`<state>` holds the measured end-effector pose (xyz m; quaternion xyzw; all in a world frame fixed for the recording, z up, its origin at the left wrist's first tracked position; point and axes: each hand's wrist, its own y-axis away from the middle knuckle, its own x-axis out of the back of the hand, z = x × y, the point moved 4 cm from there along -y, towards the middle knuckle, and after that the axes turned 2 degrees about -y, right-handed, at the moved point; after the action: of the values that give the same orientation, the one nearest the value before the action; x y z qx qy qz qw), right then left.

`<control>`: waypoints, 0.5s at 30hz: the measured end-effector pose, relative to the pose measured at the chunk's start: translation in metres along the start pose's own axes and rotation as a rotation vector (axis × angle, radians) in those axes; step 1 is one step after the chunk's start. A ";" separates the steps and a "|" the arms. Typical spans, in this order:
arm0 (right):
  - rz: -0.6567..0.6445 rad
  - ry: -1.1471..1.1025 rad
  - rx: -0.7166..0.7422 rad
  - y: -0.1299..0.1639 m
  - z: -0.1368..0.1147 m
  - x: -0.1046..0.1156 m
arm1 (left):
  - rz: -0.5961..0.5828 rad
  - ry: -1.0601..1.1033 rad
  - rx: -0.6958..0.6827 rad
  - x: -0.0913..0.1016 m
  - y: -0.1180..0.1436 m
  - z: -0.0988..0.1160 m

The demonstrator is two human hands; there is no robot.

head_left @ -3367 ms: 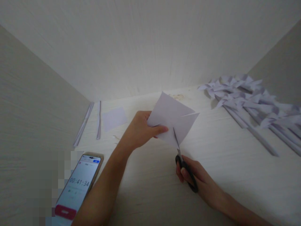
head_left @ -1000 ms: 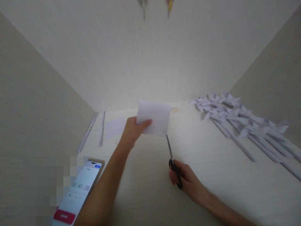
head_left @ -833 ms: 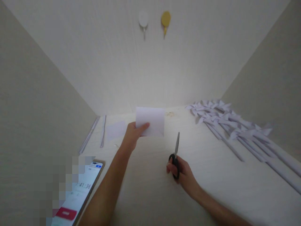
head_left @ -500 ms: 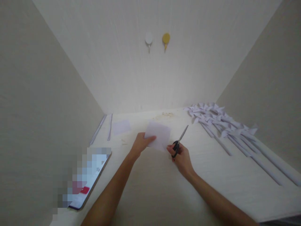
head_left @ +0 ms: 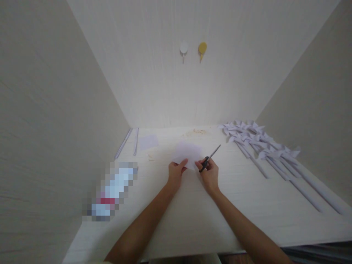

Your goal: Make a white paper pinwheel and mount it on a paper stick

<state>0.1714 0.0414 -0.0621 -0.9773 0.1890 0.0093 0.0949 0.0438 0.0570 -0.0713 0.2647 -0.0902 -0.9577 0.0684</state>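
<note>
A white sheet of paper [head_left: 188,150] is pinched at its lower left edge by my left hand [head_left: 176,172], thumb on top. My right hand [head_left: 210,175] is wrapped round the black handles of a pair of scissors [head_left: 213,152], whose blades look closed and point up and to the right. The right fingertips are close to the paper's lower right corner; whether they grip it I cannot tell. Another square of white paper [head_left: 149,142] lies flat on the table, to the left and farther back.
Several paper pinwheels [head_left: 244,137] with rolled paper sticks lie along the right side. Two thin paper strips [head_left: 136,142] lie at the back left, above a pixelated phone [head_left: 115,190]. Small scraps [head_left: 198,132] lie near the back wall. Two hooks [head_left: 202,47] are on that wall.
My left hand has moved right along the paper, from its left side to its lower edge, closer to my right hand. The scissors stay in my right hand. The camera view has shifted.
</note>
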 end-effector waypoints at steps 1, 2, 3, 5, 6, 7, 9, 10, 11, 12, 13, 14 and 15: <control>-0.019 0.002 0.003 0.000 0.000 -0.001 | -0.016 -0.025 -0.010 -0.001 0.001 -0.001; -0.040 0.004 0.006 0.000 -0.001 -0.003 | -0.027 -0.069 -0.026 -0.002 0.001 -0.001; -0.060 0.005 0.007 0.000 -0.001 -0.004 | -0.024 -0.127 -0.048 -0.002 0.002 0.000; -0.096 0.017 0.011 0.000 0.000 -0.006 | -0.001 -0.257 -0.097 -0.001 0.002 0.003; -0.109 0.027 0.017 0.000 0.000 -0.007 | 0.005 -0.309 -0.121 -0.001 0.002 0.005; -0.120 0.037 0.025 -0.001 0.000 -0.008 | 0.007 -0.347 -0.140 -0.001 0.002 0.006; -0.131 0.043 0.038 -0.001 0.000 -0.008 | 0.009 -0.387 -0.159 -0.001 0.001 0.006; -0.133 0.039 0.040 -0.002 0.001 -0.008 | 0.009 -0.400 -0.156 -0.001 0.001 0.005; -0.135 0.031 0.038 -0.002 0.001 -0.008 | 0.007 -0.412 -0.147 -0.001 0.000 0.004; -0.139 0.023 0.029 -0.003 0.002 -0.008 | 0.004 -0.427 -0.137 -0.001 0.000 0.003; -0.147 0.017 0.016 -0.004 0.003 -0.008 | -0.002 -0.444 -0.130 -0.001 -0.001 0.002; -0.155 0.012 0.001 -0.004 0.004 -0.009 | -0.009 -0.463 -0.131 -0.001 -0.002 0.001; -0.164 0.009 -0.014 -0.005 0.005 -0.009 | -0.017 -0.483 -0.139 -0.001 -0.002 0.000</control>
<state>0.1650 0.0500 -0.0657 -0.9902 0.1087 -0.0017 0.0876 0.0442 0.0595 -0.0715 0.0238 -0.0357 -0.9976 0.0550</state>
